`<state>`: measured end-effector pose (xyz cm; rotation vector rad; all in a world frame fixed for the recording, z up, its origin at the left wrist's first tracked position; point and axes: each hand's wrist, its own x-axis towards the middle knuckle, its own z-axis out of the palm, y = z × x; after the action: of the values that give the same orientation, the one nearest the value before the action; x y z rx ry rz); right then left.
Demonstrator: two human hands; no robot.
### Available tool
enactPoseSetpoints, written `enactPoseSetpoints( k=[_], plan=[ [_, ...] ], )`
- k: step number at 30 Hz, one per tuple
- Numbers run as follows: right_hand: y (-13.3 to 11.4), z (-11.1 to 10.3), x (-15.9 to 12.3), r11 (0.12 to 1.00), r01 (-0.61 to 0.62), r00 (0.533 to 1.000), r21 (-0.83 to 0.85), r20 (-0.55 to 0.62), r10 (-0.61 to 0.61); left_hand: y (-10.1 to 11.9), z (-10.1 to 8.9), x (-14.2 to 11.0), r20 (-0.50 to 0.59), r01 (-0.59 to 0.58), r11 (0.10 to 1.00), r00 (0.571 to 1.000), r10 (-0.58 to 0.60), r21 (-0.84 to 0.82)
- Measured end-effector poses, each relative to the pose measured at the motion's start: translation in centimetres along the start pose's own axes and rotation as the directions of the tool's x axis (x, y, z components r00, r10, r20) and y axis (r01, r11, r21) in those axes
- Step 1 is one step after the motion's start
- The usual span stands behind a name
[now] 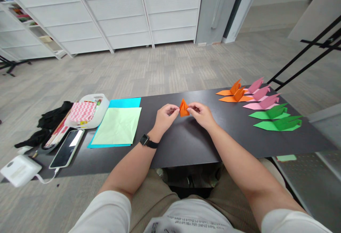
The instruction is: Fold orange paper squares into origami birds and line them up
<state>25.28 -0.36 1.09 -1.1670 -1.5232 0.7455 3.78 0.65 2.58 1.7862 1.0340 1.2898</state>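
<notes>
A small orange folded paper point(183, 108), pointed at the top with a crease down its middle, is held up just above the dark table. My left hand point(167, 116) pinches its left edge between thumb and fingertips. On the opposite edge, my right hand point(201, 114) grips it in the same way. Right of my hands stand finished-looking paper birds: two orange birds point(235, 92), several pink birds point(263, 96) and two green birds point(278, 121). Left of my hands lies light green paper point(118, 125) on top of blue paper point(125, 102).
The dark table point(183, 151) spans the view. At its left are a white basket point(99, 117) with a pink zigzag-patterned item, a phone point(67, 148) cabled to a white charger point(21, 170), a pencil case point(55, 137) and black cloth point(54, 117). A black metal stand point(303, 53) rises behind at right.
</notes>
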Motion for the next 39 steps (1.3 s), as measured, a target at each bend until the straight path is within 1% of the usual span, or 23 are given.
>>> enactPoseSetpoints(
  k=[4, 8, 14, 18, 21, 24, 28, 31, 36, 38, 39],
  plan=[
    [-0.2, -0.1, -0.1, 0.997, 0.051, 0.999, -0.057, 0.010, -0.051, 0.4, -0.1, 0.0, 0.015, -0.035, 0.999, 0.999, 0.034, 0.042],
    [-0.8, -0.5, -0.2, 0.991, 0.103, 0.994, -0.090, 0.030, -0.101, 0.5, -0.4, 0.1, 0.003, -0.062, 0.993, 0.998, 0.062, 0.105],
    [-1.1, -1.2, 0.0, 0.974, 0.178, 0.983, -0.143, -0.014, -0.182, 0.5, -0.8, 0.3, 0.010, -0.100, 0.980, 0.995, 0.099, 0.169],
    [-0.5, -1.1, 0.2, 0.955, 0.222, 0.975, -0.195, 0.044, -0.218, 0.5, -0.7, 0.3, 0.044, -0.119, 0.977, 0.993, 0.113, 0.179],
    [0.2, -1.0, 0.3, 0.952, 0.217, 0.974, -0.214, 0.110, -0.198, 0.4, -0.5, 0.2, 0.066, -0.127, 0.975, 0.991, 0.117, 0.183],
    [0.7, -1.0, 0.3, 0.954, 0.187, 0.978, -0.236, 0.132, -0.160, 0.2, -0.6, 0.1, 0.112, -0.134, 0.969, 0.987, 0.112, 0.210],
    [0.6, -1.2, 0.3, 0.957, 0.159, 0.981, -0.244, 0.151, -0.124, -0.3, -0.7, 0.1, 0.244, -0.174, 0.922, 0.965, 0.090, 0.347],
    [0.4, -1.2, 0.3, 0.957, 0.155, 0.976, -0.243, 0.188, -0.110, -0.7, -0.8, 0.1, 0.303, -0.218, 0.861, 0.950, 0.079, 0.459],
    [0.7, -0.7, 0.2, 0.952, 0.153, 0.971, -0.264, 0.218, -0.095, -1.1, -0.8, 0.0, 0.361, -0.236, 0.782, 0.932, 0.015, 0.577],
    [0.8, -0.4, 0.1, 0.954, 0.129, 0.977, -0.270, 0.200, -0.075, -1.1, -0.8, 0.0, 0.355, -0.218, 0.762, 0.935, -0.017, 0.610],
    [0.8, -0.3, 0.0, 0.956, 0.110, 0.982, -0.271, 0.177, -0.062, -1.0, -0.8, 0.0, 0.335, -0.200, 0.750, 0.942, -0.029, 0.630]
  ],
)
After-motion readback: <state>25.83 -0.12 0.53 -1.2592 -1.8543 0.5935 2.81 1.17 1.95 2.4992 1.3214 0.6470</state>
